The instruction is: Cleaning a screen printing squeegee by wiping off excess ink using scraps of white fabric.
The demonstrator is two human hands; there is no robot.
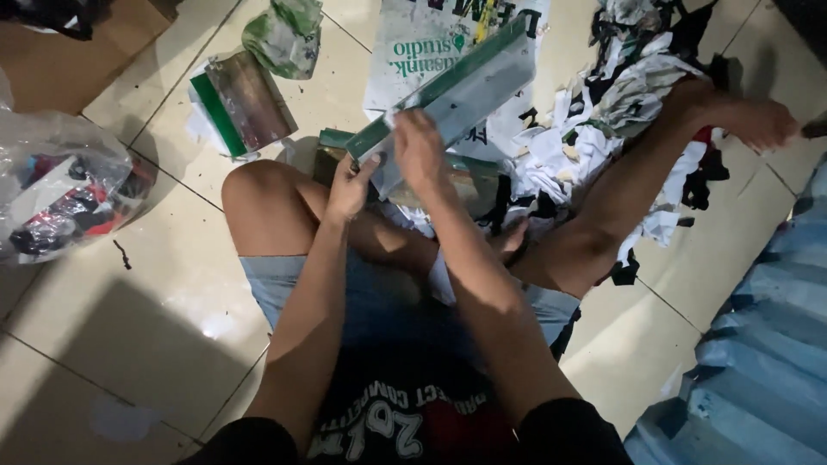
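Note:
I sit on a tiled floor with my knees apart. Both hands hold up a long clear plastic packet with a green edge strip [465, 86], tilted from lower left to upper right. My left hand [351, 185] grips its lower left end from beneath. Over the packet's near edge, slightly higher, my right hand [419, 151] is closed. A stack of similar green-edged packets [469, 185] lies on the floor just behind my hands.
Another green-edged packet [245, 103] lies at the upper left beside a crumpled greenish bag [286, 36]. A clear bag of dark and red items [60, 194] sits far left. Black and white fabric scraps [629, 95] spread right. Blue cloth [762, 344] fills the lower right.

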